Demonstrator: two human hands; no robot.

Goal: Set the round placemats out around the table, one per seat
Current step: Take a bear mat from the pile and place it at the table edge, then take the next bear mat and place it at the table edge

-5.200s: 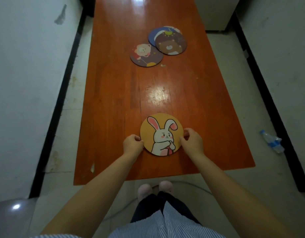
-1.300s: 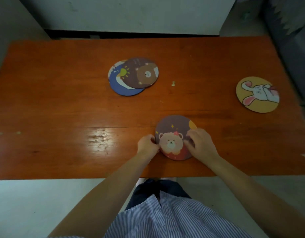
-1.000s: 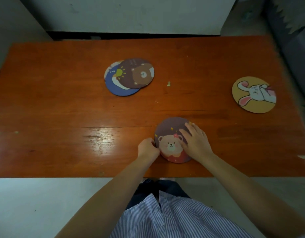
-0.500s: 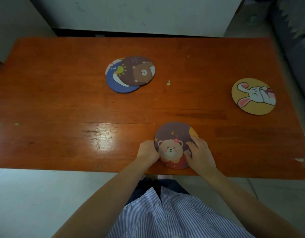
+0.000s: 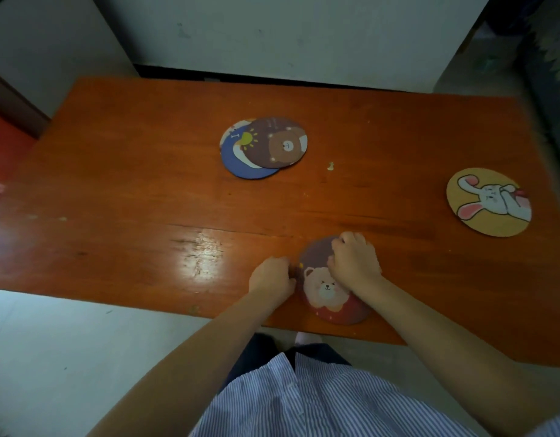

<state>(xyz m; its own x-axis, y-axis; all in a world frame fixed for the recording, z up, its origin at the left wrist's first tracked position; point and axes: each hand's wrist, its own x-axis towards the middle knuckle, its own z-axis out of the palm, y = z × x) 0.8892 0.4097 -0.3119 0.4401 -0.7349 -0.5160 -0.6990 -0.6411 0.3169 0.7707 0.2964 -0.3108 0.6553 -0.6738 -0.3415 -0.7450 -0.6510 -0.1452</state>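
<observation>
A round placemat with a pink bear lies flat near the table's front edge. My left hand touches its left rim with curled fingers. My right hand rests on its upper right part with the fingers bent, covering that side. A yellow rabbit placemat lies at the right end of the table. Further back, a brown bear placemat overlaps a blue placemat.
The orange wooden table runs left to right, with its front edge just before my body. A small crumb lies mid-table. A white wall stands behind the far edge. Pale floor shows at the lower left.
The pink bear placemat has been pulled nearer the front edge and turned a little. My right hand has gone from flat fingers to bent ones on top of it.
</observation>
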